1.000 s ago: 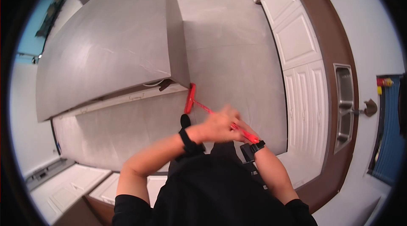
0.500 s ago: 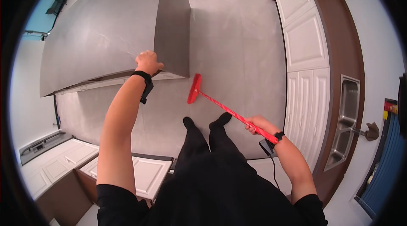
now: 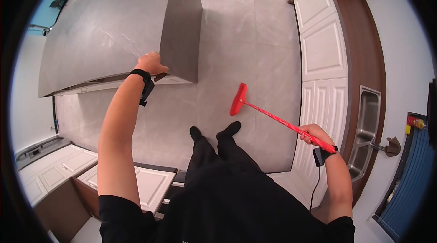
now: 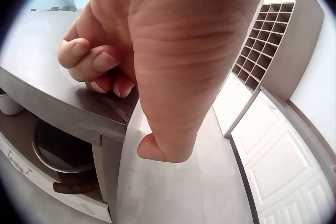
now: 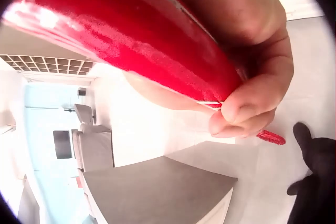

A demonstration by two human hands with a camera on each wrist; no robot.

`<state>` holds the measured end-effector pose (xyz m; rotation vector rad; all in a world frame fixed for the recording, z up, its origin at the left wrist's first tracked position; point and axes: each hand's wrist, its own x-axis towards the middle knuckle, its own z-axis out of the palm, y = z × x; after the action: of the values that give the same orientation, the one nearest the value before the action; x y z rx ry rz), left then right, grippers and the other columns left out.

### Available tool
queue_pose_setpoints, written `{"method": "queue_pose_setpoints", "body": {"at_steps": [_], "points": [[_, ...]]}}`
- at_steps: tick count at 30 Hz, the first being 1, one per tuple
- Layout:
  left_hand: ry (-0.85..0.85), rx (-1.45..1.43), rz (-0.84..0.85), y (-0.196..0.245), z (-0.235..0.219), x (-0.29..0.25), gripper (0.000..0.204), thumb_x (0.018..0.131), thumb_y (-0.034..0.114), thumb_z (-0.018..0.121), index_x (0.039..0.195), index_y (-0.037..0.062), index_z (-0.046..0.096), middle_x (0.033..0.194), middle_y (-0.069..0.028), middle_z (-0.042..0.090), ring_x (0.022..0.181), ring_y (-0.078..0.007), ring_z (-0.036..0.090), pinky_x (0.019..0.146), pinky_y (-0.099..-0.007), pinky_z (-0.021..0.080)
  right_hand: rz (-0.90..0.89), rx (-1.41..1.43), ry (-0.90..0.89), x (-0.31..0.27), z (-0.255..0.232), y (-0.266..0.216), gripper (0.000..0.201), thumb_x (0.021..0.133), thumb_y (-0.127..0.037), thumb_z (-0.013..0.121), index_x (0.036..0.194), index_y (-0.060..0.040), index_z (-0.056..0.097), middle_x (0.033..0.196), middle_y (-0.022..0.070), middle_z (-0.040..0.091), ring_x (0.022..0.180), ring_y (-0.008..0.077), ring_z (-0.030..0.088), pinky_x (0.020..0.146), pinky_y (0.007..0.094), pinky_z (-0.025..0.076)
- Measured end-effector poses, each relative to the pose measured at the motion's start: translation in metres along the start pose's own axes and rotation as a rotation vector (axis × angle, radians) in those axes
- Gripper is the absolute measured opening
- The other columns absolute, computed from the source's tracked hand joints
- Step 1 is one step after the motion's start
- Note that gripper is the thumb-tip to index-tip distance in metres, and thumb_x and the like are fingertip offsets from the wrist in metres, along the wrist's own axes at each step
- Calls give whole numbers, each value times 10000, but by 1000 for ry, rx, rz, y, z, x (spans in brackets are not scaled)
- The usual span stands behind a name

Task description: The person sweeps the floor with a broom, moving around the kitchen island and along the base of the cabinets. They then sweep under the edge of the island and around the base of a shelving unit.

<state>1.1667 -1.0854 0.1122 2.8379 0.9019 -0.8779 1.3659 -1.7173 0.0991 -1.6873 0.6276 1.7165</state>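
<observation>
A red broom (image 3: 277,118) slants across the floor, its bristled head (image 3: 239,99) down in front of the person's feet. The right hand (image 3: 314,133) grips the handle near its upper end; in the right wrist view, curled fingers (image 5: 257,100) wrap the thick red handle (image 5: 136,40). The left hand (image 3: 152,63) is at the near corner of the grey countertop (image 3: 114,24). In the left wrist view its fingers (image 4: 86,61) are loosely bent over the top and its thumb (image 4: 165,148) points down past the edge, with nothing held.
Below the countertop corner, a pan (image 4: 60,148) with a brown handle (image 4: 76,186) sits in a pulled-out drawer (image 4: 68,198). White cabinets (image 3: 323,51) and a steel sink (image 3: 368,115) run along the right. A white cabinet front (image 3: 152,186) stands behind the person.
The left hand has left the broom handle and reached the countertop corner. With the right hand on it, the broom has swung right, its head now farther from the counter.
</observation>
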Motion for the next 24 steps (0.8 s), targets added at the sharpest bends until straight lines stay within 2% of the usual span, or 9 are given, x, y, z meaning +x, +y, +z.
{"method": "queue_pose_setpoints", "body": {"at_steps": [2,4,5,10,11,16,18,20,24], "points": [[-29,-10,-2,0,-4,0,609,691,433,644,1089,-28,668,1136,-184,648,1109,-341,607,910,-428,512,-9,-36,27,-19,6,-3,172,986,-178,531,969,-10,566,645,50,549,423,72,446,376,201,374],[-69,-14,-4,0,-3,-1,607,692,439,642,1087,-22,670,1134,-182,648,1111,-340,605,914,-426,511,-114,-180,104,-44,29,-2,191,969,-175,548,922,7,589,656,84,578,437,103,479,379,244,381],[-51,-5,-7,0,-1,-1,606,696,445,640,1090,-14,672,1140,-175,645,1112,-336,604,912,-427,512,-128,-220,122,-54,37,-5,242,985,-178,545,1060,32,638,644,69,576,436,89,475,386,237,380],[-32,10,-25,2,-6,-4,609,711,467,633,1094,-4,674,1147,-153,638,1115,-326,599,910,-431,512,-138,-171,31,-61,60,-30,227,975,-208,580,987,13,630,642,58,571,435,73,472,376,220,364],[-35,-1,-12,1,-6,-3,617,691,463,632,1065,-26,657,1124,-179,641,1096,-337,607,894,-428,519,-148,-175,5,-58,70,-39,222,970,-218,593,955,1,626,641,52,570,435,67,472,373,214,358],[-59,-40,-15,3,-8,-4,603,655,438,636,1018,-44,648,1115,-201,638,1064,-347,621,872,-422,527,-131,-131,-162,12,112,-89,205,947,-234,636,880,-48,581,652,20,552,434,50,459,371,203,346],[-67,9,-31,7,-11,-7,620,733,467,631,1110,-24,665,1174,-161,622,1147,-326,579,927,-430,504,-148,-80,-240,56,132,-108,223,938,-240,648,885,-54,537,669,7,535,431,42,431,373,200,337],[-98,-3,-41,10,-18,-9,627,732,474,632,1106,-28,663,1180,-165,618,1151,-329,575,933,-435,501,-175,-95,-307,87,157,-129,228,938,-228,636,867,-66,492,683,2,520,434,39,412,376,200,330],[-159,-10,-75,13,-18,-5,637,720,479,627,1086,-41,659,1183,-179,612,1158,-343,567,947,-433,497,-112,-89,-266,119,158,-159,212,941,-211,613,861,-77,468,682,4,515,435,32,406,371,189,328]]}}
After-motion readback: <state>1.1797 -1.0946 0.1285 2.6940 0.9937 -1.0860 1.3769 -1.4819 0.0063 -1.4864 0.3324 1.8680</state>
